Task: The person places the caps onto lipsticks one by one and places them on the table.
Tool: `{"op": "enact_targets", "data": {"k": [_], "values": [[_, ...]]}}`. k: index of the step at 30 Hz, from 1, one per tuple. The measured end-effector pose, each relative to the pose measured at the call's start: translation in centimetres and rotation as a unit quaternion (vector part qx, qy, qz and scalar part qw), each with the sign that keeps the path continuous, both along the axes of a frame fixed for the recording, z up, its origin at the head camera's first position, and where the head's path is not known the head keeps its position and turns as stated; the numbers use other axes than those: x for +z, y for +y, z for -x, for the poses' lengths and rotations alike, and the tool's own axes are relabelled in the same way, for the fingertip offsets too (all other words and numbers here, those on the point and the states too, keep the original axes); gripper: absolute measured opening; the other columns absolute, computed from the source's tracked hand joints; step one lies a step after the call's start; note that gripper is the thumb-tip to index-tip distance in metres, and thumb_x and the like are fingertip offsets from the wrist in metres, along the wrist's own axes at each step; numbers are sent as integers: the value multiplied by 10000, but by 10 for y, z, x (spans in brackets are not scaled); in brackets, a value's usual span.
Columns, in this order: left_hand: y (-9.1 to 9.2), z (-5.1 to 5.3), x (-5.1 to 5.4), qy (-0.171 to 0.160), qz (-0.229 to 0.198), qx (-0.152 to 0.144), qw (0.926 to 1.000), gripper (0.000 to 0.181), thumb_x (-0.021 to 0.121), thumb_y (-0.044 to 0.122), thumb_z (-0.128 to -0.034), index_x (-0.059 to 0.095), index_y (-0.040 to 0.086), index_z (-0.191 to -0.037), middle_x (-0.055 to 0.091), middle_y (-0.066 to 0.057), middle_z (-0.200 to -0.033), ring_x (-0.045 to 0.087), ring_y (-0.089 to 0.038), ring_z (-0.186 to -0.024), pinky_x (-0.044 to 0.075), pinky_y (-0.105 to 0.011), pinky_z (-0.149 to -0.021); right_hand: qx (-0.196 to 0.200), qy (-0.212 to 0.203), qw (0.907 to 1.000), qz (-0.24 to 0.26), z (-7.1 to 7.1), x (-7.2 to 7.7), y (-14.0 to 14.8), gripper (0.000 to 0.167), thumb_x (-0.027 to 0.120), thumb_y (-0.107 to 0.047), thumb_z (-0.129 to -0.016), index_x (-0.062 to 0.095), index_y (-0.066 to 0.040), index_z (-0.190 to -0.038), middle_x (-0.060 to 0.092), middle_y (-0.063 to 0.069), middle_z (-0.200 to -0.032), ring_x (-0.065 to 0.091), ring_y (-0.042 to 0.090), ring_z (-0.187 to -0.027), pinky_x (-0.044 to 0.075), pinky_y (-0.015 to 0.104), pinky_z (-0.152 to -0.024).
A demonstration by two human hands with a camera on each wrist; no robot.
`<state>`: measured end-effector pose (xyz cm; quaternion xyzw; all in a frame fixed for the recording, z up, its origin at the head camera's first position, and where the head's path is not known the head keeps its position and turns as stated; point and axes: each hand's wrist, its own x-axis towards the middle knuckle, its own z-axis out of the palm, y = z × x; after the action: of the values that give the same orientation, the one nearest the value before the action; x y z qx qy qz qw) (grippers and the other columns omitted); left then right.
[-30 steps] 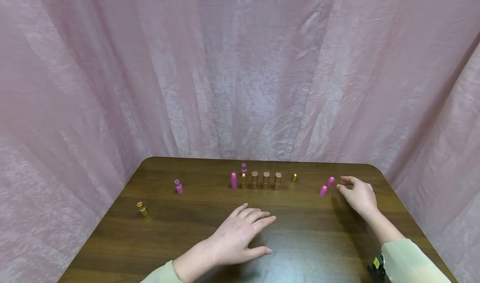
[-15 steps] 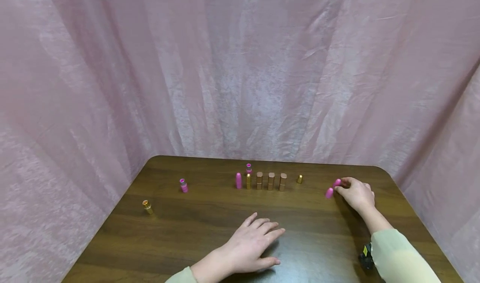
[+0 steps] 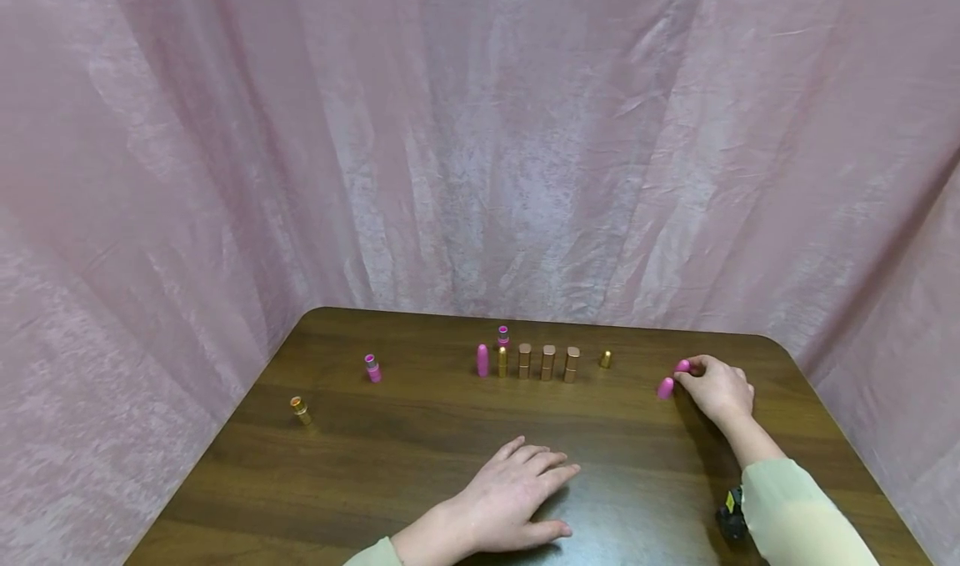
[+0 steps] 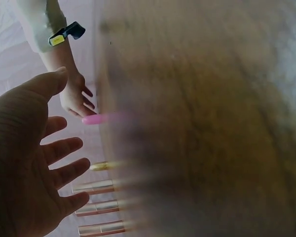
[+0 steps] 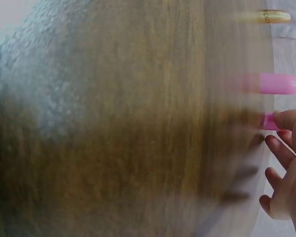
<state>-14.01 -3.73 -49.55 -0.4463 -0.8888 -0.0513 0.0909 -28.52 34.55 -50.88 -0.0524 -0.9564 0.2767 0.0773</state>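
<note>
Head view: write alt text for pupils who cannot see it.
A person's right hand pinches a pink lipstick cap behind another on a wooden table. The left hand is open in front of a row of five lipsticks.

In the head view, note the pale green fabric right sleeve (image 3: 798, 516) and the brown wood-grained table (image 3: 375, 466) cut off by the lower edge. Treat the base of the open pink cylindrical tube (image 3: 503, 333) as hidden behind the slim gold round-topped tube (image 3: 502, 363), and part of the small pink round-topped cap (image 3: 682, 366) as covered by the bare right hand (image 3: 717, 391). In the right wrist view, note that hand cut off at right and the marks on the short gold round-topped cap (image 5: 277, 17) too small to read. In the left wrist view, note the bare left hand (image 4: 24, 165) cut off at left and below. In both, treat the table as blurred.
</note>
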Motion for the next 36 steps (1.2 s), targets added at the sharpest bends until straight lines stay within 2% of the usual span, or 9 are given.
{"op": "enact_targets", "data": {"k": [11, 16, 23, 26, 29, 31, 32, 34, 36], "values": [[-1, 0, -2, 4, -12, -7, 10000, 696, 545, 654, -965, 484, 243, -1524, 536, 36, -1482, 491, -147, -1349, 364, -527, -1129, -148, 377, 9991, -127, -7, -2, 2, 313, 665, -303, -939, 708, -46, -1113, 689, 237, -1176, 449, 568, -1170, 229, 690, -1013], [-1, 0, -1, -18, 4, -10, 10000, 697, 542, 653, -968, 478, 245, -1529, 529, 44, -1489, 489, -134, -1349, 364, -533, -1126, -152, 680, 9975, 141, -13, 0, 8, 295, 661, -243, -933, 703, -15, -1116, 720, 186, -1065, 459, 523, -1133, 275, 650, -952], [-6, 1, 2, -110, -33, -1, 9999, 703, 522, 662, -974, 464, 246, -1537, 523, 50, -1495, 490, -137, -1354, 351, -551, -1134, -277, 859, 9955, 290, -23, 12, 17, 347, 668, -246, -928, 702, 15, -1155, 694, 251, -1170, 463, 527, -1119, 340, 600, -900], [-8, 2, 4, -167, -58, 15, 9998, 698, 525, 652, -978, 467, 237, -1535, 524, 42, -1496, 490, -145, -1356, 349, -561, -1133, -367, 858, 9940, 578, -31, 18, 19, 378, 672, -283, -952, 693, 20, -1177, 691, 248, -1190, 508, 477, -1144, 387, 504, -876], [-12, 3, 6, -258, -85, 51, 9996, 691, 533, 642, -980, 472, 231, -1532, 524, 36, -1498, 485, -149, -1360, 342, -568, -1136, -569, 781, 9861, 1353, -41, 25, 17, 407, 694, -333, -964, 684, 1, -1196, 739, 99, -1093, 604, 256, -1072, 443, 303, -824], [-15, 4, 7, -300, -107, 89, 9995, 684, 544, 633, -980, 482, 225, -1525, 528, 33, -1496, 485, -153, -1361, 339, -571, -1137, -731, 715, 9683, 2279, -47, 31, 13, 404, 738, -332, -948, 692, -15, -1193, 737, -45, -1018, 624, 97, -988, 443, 190, -755], [-16, 4, 7, -315, -115, 114, 9994, 680, 551, 627, -980, 485, 224, -1523, 528, 32, -1496, 482, -152, -1363, 336, -572, -1138, -809, 692, 9518, 2878, -50, 34, 10, 369, 763, -310, -935, 708, -33, -1172, 726, -100, -983, 612, 43, -953, 439, 157, -746], [-19, 5, 7, -329, -130, 164, 9992, 675, 555, 622, -981, 492, 219, -1518, 531, 32, -1494, 481, -152, -1363, 335, -572, -1139, -934, 673, 9070, 4051, -57, 40, 3, 300, 808, -258, -903, 740, -67, -1124, 700, -184, -947, 599, -23, -929, 435, 129, -768], [-22, 6, 7, -303, -147, 206, 9992, 673, 557, 619, -981, 498, 213, -1515, 535, 27, -1490, 485, -156, -1361, 335, -574, -1137, -997, 613, 8487, 5157, -64, 47, -4, 190, 823, -201, -889, 773, -114, -1050, 718, -178, -948, 616, -19, -943, 446, 144, -807]]}}
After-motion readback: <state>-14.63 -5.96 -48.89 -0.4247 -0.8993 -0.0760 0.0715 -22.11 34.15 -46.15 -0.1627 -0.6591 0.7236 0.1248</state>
